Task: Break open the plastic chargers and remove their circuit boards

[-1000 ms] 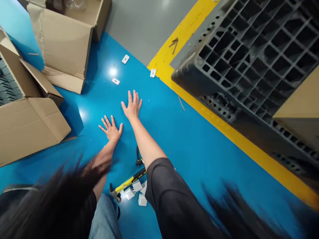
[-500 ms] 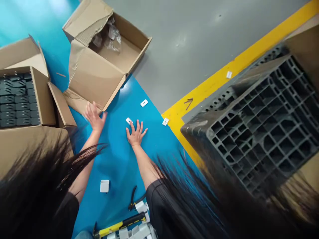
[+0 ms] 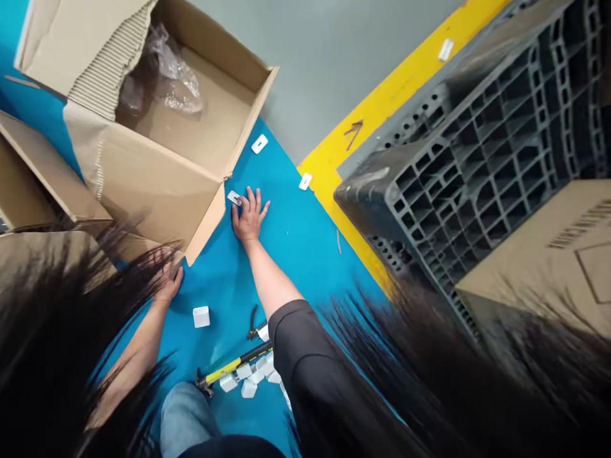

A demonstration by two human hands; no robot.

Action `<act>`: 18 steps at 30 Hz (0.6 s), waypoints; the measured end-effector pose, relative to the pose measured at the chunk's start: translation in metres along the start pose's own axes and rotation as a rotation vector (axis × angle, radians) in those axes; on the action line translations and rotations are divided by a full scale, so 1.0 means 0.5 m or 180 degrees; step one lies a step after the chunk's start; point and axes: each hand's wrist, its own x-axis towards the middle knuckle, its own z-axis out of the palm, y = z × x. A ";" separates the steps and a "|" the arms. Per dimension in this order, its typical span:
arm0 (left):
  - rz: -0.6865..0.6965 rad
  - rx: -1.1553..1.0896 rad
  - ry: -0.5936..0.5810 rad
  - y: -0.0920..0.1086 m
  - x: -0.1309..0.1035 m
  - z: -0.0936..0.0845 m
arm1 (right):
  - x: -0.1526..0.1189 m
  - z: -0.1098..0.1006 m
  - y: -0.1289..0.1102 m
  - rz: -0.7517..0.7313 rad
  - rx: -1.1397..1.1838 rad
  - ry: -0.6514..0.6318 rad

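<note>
An open cardboard box (image 3: 191, 149) lies tilted at the upper left, its long flap reaching towards me. At the flap's near corner is my left hand (image 3: 165, 280), its fingers over the cardboard edge and partly covered by dark hair. My right hand (image 3: 248, 219) rests on the blue floor (image 3: 291, 254) with fingers spread and nothing held. Its index fingertip meets a small white slotted plate (image 3: 234, 197). Similar white plates lie farther out, one on the blue (image 3: 259, 144) and one by the yellow line (image 3: 305, 181).
Crumpled clear plastic (image 3: 179, 86) sits inside the box. A black plastic pallet (image 3: 477, 172) and another carton (image 3: 548, 248) stand at right. Near my knee lie a yellow-and-black hammer (image 3: 229, 369), pliers (image 3: 252, 324), several white pieces (image 3: 249, 388) and a white cup-like piece (image 3: 201, 317).
The cardboard box has come nearer to me and swung left, with my left hand now on its flap. My right hand stays beside the white plate. The view has shifted forward.
</note>
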 end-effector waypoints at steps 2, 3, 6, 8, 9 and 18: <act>0.0174 0.0176 0.0044 -0.012 -0.001 0.011 | 0.000 0.001 0.008 -0.0025 -0.0038 0.0014; 0.0268 0.0247 0.0080 -0.013 0.003 0.014 | 0.007 -0.004 0.019 -0.0070 -0.0048 -0.0004; 0.0498 0.0392 0.0159 -0.010 0.014 0.017 | 0.075 -0.048 0.089 -0.0218 -0.0075 -0.0013; 0.0609 0.0539 0.0246 -0.013 0.016 0.018 | 0.141 -0.089 0.152 -0.0105 -0.0140 0.0241; 0.0667 0.0618 0.0285 -0.016 0.016 0.018 | 0.167 -0.106 0.180 0.0037 -0.0176 0.0421; 0.0779 0.0760 0.0333 -0.020 0.014 0.022 | -0.123 -0.087 0.109 -0.0441 0.0061 -0.0391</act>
